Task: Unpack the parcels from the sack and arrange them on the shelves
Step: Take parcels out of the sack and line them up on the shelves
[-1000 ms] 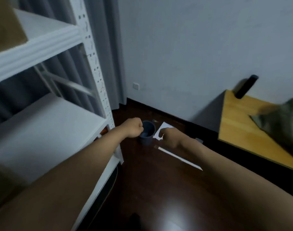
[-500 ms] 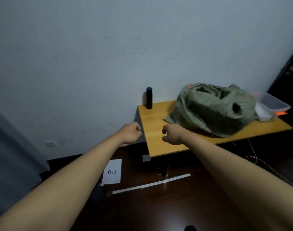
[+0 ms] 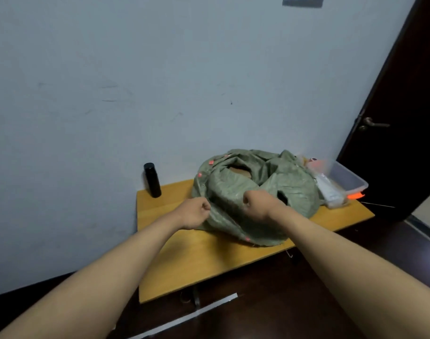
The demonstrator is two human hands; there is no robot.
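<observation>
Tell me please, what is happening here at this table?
A person stands at a wooden table and reaches both arms toward a green sack lying on it. The left hand and the right hand are curled at the sack's near edge; whether they grip the fabric, I cannot tell. Something brown shows in the sack's open mouth. A black bottle and a clear plastic bin stand beside the sack.

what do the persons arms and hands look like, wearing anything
Both forearms are bare up to the frame edge, with no sleeves in view. The left hand and right hand wear no gloves, and no watch, ring or wristband shows on either.
</observation>
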